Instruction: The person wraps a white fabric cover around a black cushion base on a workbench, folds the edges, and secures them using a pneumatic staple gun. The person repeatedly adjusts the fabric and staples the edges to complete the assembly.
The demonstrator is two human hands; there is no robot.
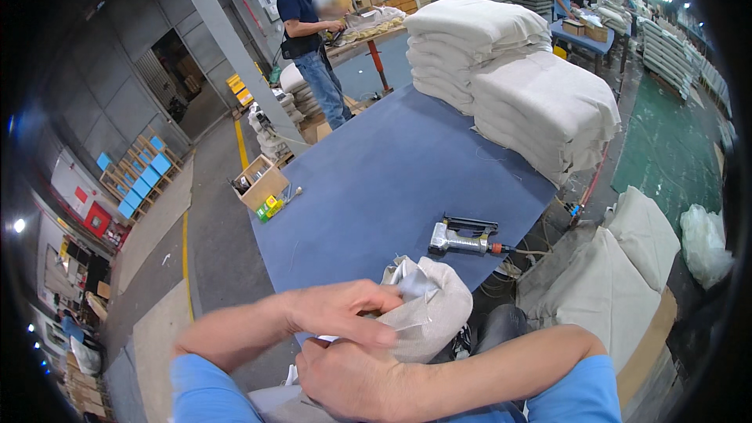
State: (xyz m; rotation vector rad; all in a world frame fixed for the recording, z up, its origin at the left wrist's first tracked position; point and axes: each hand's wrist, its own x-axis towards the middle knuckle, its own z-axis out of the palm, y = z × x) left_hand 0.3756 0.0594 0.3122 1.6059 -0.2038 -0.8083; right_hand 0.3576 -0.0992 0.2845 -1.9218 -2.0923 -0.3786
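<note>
A beige fabric-covered cushion (439, 305) is held close to my body at the front edge of the blue-grey table, its cloth gathered into folds at the top. My left hand (352, 309) reaches across from the left, thumb and fingers gripping the cushion's fabric. Just below it, my right hand (341, 376) is curled closed on the same cloth; its fingertips are partly hidden. The forearms cross close together. Beyond the cushion, a silver pneumatic staple gun (462, 241) lies on the table, its hose leading off to the right.
Stacked beige cushions (540, 102) fill the table's (376, 164) far right. A wooden box (262, 182) with small items sits at its left edge. More beige covered pieces (603, 266) lean at right, near a clear plastic bag (705, 243). A person (309, 39) works at another table behind.
</note>
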